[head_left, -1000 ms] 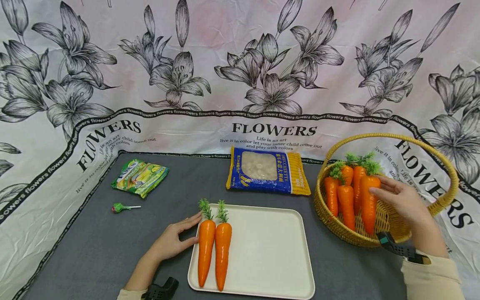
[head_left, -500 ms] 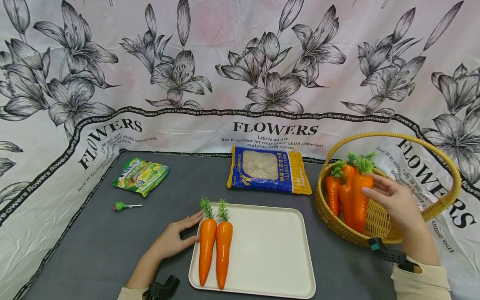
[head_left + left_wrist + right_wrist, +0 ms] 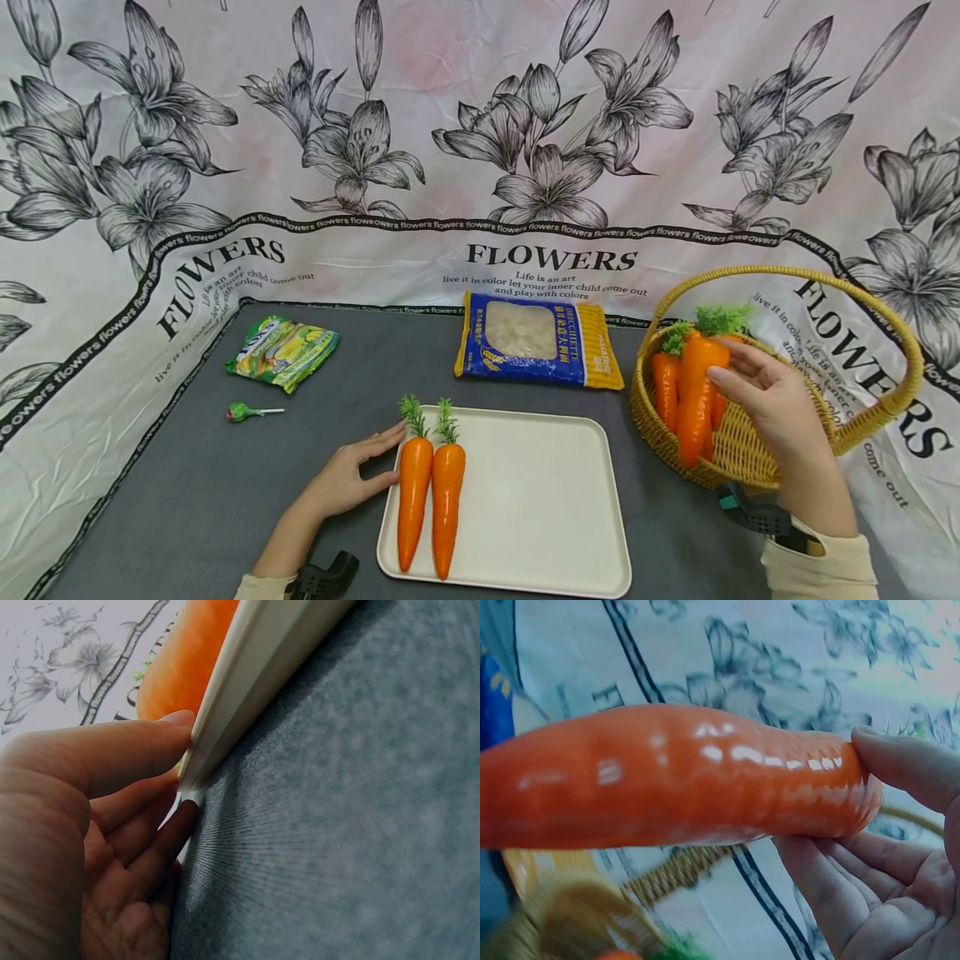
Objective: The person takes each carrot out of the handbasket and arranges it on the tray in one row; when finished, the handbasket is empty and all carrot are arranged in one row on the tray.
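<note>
My right hand (image 3: 768, 404) pinches an orange toy carrot (image 3: 699, 392) near its thick top, thumb on one side and fingers on the other. The right wrist view shows this shiny carrot (image 3: 675, 780) raised, with the wicker basket (image 3: 562, 922) below it. In the basket (image 3: 652, 433) lie more carrots (image 3: 664, 387) with green tops, partly hidden. My left hand (image 3: 348, 479) touches the left edge of a cream tray (image 3: 536, 508), its thumb (image 3: 142, 746) against the rim. Two carrots (image 3: 447, 508) lie side by side on the tray, tips toward me.
A blue and yellow pasta bag (image 3: 536, 342) lies behind the tray. A green candy packet (image 3: 283, 352) and a lollipop (image 3: 242, 412) are at left on the grey tabletop (image 3: 187, 492). The basket's tall handle (image 3: 787, 271) arches over it; a flowered cloth (image 3: 420, 267) hangs behind.
My right hand has lifted the carrot and moved it leftward across the basket, in front of the other carrots. My left hand and the two carrots on the tray have stayed in place.
</note>
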Available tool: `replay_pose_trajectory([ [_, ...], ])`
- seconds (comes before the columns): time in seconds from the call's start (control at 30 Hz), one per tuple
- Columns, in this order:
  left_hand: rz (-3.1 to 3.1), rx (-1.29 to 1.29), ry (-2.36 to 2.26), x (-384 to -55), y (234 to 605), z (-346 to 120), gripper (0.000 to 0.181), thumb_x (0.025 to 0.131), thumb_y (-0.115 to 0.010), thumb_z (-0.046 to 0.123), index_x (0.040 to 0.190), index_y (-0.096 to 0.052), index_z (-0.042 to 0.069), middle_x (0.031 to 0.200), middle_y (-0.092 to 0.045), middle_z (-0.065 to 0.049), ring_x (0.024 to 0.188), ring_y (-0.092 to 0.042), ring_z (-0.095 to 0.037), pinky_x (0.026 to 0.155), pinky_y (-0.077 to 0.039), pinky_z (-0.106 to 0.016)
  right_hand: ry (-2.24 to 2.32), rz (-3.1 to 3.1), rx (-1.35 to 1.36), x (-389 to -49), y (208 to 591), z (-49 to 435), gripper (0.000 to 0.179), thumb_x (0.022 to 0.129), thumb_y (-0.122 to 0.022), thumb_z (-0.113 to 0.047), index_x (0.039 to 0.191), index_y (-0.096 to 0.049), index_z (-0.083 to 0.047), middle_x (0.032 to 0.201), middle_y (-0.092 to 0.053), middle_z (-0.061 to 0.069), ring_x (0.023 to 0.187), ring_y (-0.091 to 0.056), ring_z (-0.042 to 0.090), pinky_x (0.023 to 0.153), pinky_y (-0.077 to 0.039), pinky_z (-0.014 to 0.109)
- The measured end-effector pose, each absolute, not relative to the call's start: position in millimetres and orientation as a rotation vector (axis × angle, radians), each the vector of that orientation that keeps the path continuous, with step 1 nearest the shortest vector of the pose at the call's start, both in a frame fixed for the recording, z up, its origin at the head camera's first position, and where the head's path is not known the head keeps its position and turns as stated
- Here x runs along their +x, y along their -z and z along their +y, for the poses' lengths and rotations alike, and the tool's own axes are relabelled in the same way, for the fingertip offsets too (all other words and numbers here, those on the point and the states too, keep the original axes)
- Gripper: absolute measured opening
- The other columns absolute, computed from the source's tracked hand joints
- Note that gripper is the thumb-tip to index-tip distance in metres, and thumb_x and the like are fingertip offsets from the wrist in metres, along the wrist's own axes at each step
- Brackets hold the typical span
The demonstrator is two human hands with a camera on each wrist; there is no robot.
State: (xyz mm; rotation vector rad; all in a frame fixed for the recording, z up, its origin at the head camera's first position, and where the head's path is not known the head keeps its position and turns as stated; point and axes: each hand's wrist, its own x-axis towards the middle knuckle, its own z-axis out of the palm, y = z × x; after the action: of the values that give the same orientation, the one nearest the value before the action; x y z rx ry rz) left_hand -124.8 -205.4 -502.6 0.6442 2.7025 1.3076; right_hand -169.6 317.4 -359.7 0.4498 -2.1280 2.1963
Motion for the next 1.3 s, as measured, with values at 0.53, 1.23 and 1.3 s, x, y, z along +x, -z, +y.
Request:
replay_pose_trajectory([
  [0.53,2.7,0.665,-1.306,-126,505,-207,0.057,0.088,-0.067,0.036,0.14,-0.05,0.019,0.147,-0.043,0.004,0.136,-0.039,-0.028,0.105,-0.034,-0.058,-2.213,-2.333,0.223,-148,397,227,0.038,0.096,-0.054,-0.009,0.134,-0.048,-0.005,0.105,-0.065,-0.013,0.091,-0.063,0.002,0.078,-0.053,0.018],
  [1.23,2.695,0.668,-1.312,-128,506,-210,0.058,0.088,-0.067,0.034,0.14,-0.049,0.018,0.147,-0.043,0.001,0.136,-0.038,-0.032,0.106,-0.032,-0.058,-2.409,-2.455,0.159,-142,440,139,0.05,0.09,-0.064,-0.011,0.134,-0.046,0.006,0.116,-0.061,0.017,0.09,-0.066,0.013,0.084,-0.054,0.026],
  [1.3,2.697,0.669,-1.308,-128,506,-209,0.058,0.088,-0.067,0.034,0.14,-0.05,0.018,0.147,-0.043,0.001,0.136,-0.038,-0.033,0.106,-0.032,-0.058,-2.434,-2.466,0.152,-140,447,130,0.05,0.089,-0.065,-0.011,0.133,-0.047,0.006,0.118,-0.059,0.021,0.09,-0.066,0.014,0.084,-0.054,0.025],
])
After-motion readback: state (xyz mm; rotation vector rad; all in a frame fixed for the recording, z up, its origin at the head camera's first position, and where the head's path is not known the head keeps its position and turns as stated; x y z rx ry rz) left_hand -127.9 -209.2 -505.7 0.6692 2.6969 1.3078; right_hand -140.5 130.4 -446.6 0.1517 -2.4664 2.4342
